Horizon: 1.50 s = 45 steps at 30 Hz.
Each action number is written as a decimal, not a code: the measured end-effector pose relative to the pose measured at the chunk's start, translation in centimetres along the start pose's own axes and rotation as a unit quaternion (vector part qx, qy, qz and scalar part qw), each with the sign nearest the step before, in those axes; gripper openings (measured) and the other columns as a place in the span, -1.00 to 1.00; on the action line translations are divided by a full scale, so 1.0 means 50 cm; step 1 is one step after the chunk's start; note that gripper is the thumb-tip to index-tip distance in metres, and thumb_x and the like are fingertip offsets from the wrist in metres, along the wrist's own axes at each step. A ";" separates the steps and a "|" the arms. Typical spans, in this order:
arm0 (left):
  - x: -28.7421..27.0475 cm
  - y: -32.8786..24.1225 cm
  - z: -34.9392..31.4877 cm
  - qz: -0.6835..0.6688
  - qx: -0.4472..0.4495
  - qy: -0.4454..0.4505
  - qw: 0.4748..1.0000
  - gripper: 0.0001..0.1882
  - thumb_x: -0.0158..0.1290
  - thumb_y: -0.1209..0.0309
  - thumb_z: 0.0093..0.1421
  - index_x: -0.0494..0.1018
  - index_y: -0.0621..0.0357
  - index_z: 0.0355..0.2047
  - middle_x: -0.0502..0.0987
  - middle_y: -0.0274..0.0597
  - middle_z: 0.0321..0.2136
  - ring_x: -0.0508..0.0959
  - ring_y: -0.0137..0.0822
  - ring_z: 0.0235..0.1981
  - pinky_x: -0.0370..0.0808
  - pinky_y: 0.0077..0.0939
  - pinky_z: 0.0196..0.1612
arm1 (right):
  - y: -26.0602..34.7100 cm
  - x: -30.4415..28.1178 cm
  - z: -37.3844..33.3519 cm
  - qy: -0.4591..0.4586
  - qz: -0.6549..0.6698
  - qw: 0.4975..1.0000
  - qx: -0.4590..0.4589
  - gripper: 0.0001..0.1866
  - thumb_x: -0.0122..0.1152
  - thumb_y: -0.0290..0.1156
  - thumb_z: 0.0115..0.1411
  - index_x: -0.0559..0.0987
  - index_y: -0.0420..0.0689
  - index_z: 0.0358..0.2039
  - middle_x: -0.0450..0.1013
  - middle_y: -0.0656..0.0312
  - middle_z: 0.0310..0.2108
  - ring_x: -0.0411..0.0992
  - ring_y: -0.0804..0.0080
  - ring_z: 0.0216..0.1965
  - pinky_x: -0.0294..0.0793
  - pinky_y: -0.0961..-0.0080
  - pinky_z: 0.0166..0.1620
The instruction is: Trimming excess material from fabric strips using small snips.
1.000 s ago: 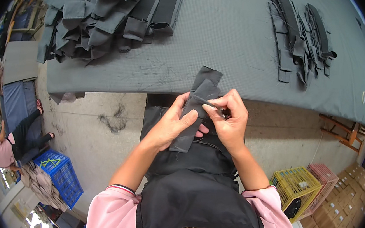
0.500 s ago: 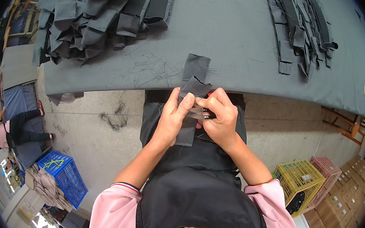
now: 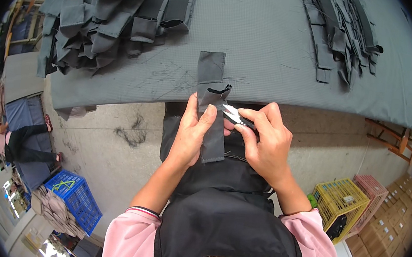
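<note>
My left hand grips a grey fabric strip, thumb on top, at the table's near edge. The strip's far end lies on the table, its near end hangs over my dark apron, and a folded flap stands up in its middle. In my right hand is a pair of thread snips with bright blades and a dark handle. The blade tips point left and touch or nearly touch the strip's right edge beside the flap; I cannot tell which.
The grey-covered table carries a heap of grey strips at far left, more strips at far right, and loose threads. A blue crate stands left; yellow and pink crates and cardboard boxes stand right. Another person is at far left.
My right hand has moved right, away from my left hand, and the snips' blades now show plainly. The strip has shifted slightly left, and its flap has folded over differently.
</note>
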<state>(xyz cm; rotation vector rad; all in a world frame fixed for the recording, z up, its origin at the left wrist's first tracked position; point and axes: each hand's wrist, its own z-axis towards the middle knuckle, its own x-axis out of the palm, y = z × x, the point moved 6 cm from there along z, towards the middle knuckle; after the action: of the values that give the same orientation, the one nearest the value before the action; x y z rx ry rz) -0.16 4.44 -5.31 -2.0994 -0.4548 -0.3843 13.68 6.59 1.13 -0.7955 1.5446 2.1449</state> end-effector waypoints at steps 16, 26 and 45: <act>-0.005 0.011 -0.001 0.015 -0.037 -0.006 0.999 -0.57 -0.06 0.20 0.30 0.14 0.19 0.02 0.48 -0.11 -0.25 0.56 -0.36 -0.34 0.53 -0.48 -0.30 | 0.012 -0.001 0.022 0.078 -0.105 0.991 -0.010 -0.79 0.29 -0.52 -0.09 0.53 -0.14 -0.38 0.27 0.24 -0.51 0.35 0.33 -0.61 0.31 0.46 -0.55; -0.006 0.013 0.002 -0.001 -0.050 -0.019 0.999 -0.58 -0.07 0.24 0.30 0.13 0.18 0.06 0.45 -0.13 -0.23 0.55 -0.35 -0.33 0.53 -0.47 -0.29 | 0.008 0.001 0.023 0.084 -0.076 0.993 0.020 -0.80 0.29 -0.53 -0.08 0.51 -0.13 -0.38 0.26 0.24 -0.49 0.35 0.30 -0.59 0.32 0.41 -0.52; 0.000 0.022 0.003 -0.035 -0.038 -0.027 0.998 -0.62 -0.09 0.26 0.32 0.13 0.11 0.06 0.42 -0.06 -0.15 0.54 -0.34 -0.32 0.54 -0.42 -0.26 | -0.049 0.014 0.000 -0.001 -0.017 0.997 0.074 -0.82 0.27 -0.55 -0.05 0.53 -0.17 -0.37 0.30 0.24 -0.47 0.40 0.38 -0.58 0.38 0.51 -0.52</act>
<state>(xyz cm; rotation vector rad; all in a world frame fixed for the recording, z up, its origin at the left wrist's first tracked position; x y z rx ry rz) 0.35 4.02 -6.17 -2.1752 -0.5544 -0.3909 14.61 7.34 -1.11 -0.7638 1.6545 1.9785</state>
